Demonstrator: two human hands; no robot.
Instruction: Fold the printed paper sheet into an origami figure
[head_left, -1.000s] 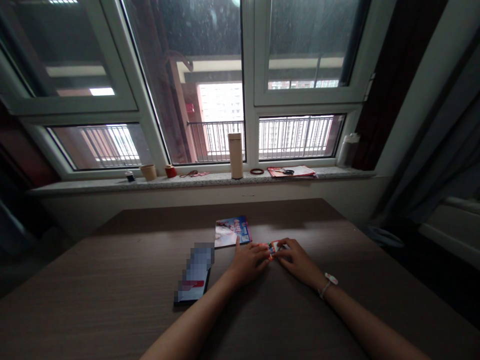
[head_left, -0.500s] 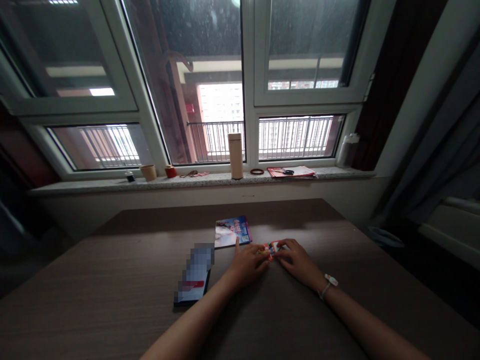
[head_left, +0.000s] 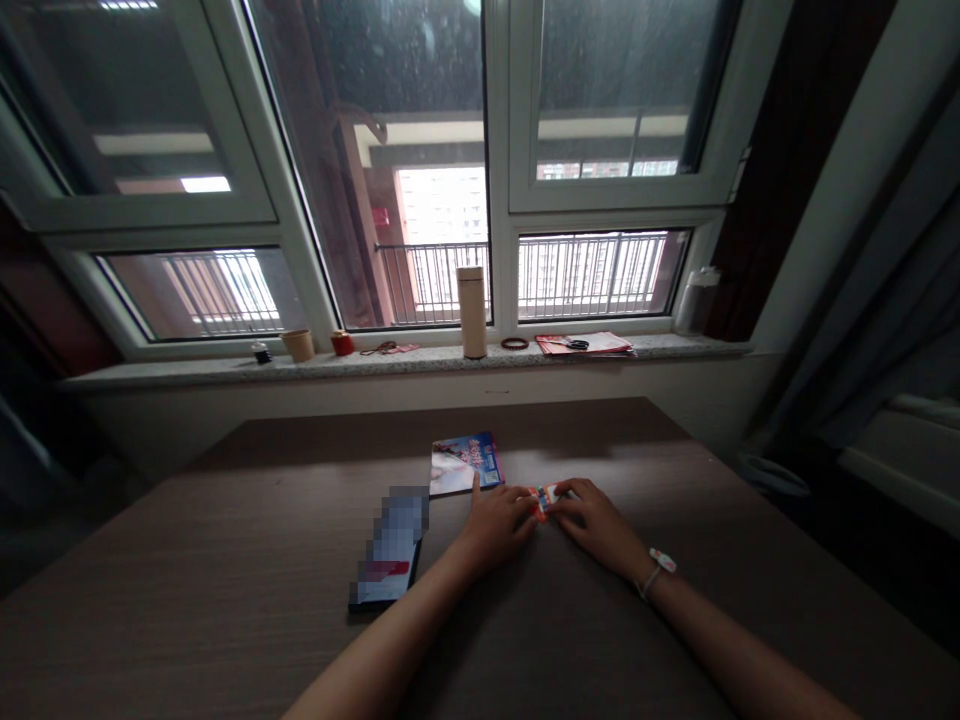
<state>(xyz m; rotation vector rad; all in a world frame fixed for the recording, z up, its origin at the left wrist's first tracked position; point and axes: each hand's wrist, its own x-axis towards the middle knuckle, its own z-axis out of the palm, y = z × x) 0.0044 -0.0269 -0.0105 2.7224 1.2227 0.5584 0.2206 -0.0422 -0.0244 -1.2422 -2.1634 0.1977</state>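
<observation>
The right hand has thumb and forefinger bent close together on the right end of 1 small orange-and-white piece; I cannot tell whether they pinch it. The left hand rests slightly spread over its left end, grip unclear. The piece lies on the table. Left of it lie 1 booklet and 1 phone; well beyond it stands 1 flask.

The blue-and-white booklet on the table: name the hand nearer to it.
Left. The left hand is at the near edge of the blue-and-white booklet; the right hand is farther off to the right, at the small orange-edged card.
</observation>
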